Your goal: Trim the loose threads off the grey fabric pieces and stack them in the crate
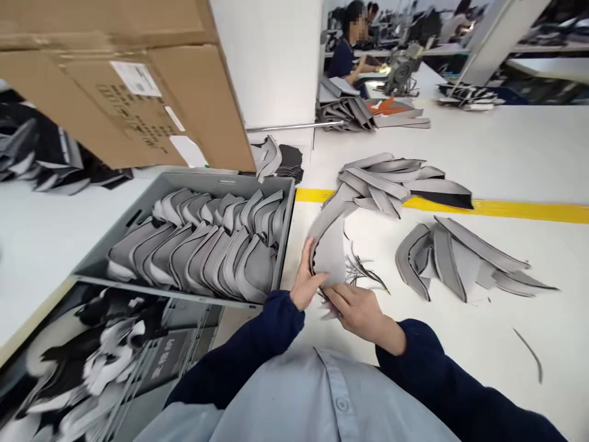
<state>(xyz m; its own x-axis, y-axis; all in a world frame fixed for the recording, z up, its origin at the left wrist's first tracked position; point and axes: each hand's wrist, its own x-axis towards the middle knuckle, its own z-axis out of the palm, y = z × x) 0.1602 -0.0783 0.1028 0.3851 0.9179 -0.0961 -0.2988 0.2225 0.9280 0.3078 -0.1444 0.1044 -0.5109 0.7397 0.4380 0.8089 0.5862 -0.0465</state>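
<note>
A curved grey fabric panel (332, 248) with a dark stitched edge stands in front of me above the white table. My left hand (307, 277) grips its left edge, thumb across the near face. At the panel's lower end, my right hand (359, 310) is closed with its fingers pressed against the fabric. Whether a small tool is also inside the right hand is hidden. Thin dark trimmed strips (363, 273) lie just right of the panel. Farther right is a loose group of similar grey panels (448, 255).
A grey plastic crate (184, 178) holding rows of curved panels stands at left, beside a large cardboard box (184, 98). More panels (391, 178) lie across a yellow tape line (529, 210). Scraps (110, 350) fill a bin below. A co-worker (350, 49) sits at a sewing machine (402, 73).
</note>
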